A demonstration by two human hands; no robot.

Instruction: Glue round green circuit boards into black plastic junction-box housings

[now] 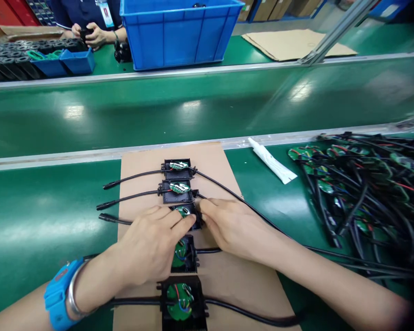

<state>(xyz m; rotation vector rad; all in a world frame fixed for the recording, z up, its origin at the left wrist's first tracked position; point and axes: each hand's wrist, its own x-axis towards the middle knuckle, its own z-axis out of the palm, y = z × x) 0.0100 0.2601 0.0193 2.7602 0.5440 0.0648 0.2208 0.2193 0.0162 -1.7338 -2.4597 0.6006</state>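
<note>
Several open black plastic cases lie in a column on a cardboard sheet (pixel 141 158), each with a green circuit board and black cables leaving its sides. The two far cases, such as the top case (pixel 178 170), have white paste on their boards. My left hand (pixel 152 243) grips the third case (pixel 195 224) from the left, thumb and fingers over its board. At that case's right end my right hand (pixel 231 225) has its fingers closed, apparently round the cable end, which they mostly hide. Nearer me sit a fourth case (pixel 193 255) and a fifth case (pixel 182 317).
A white tube (pixel 272 161) lies right of the cardboard. Wired circuit boards (pixel 365 184) form a tangled pile at the right. Beyond the metal rail stand a blue crate (pixel 179 39) and small blue bins (pixel 77 61). Across the bench, a person's hands (pixel 93 36) hold a black part.
</note>
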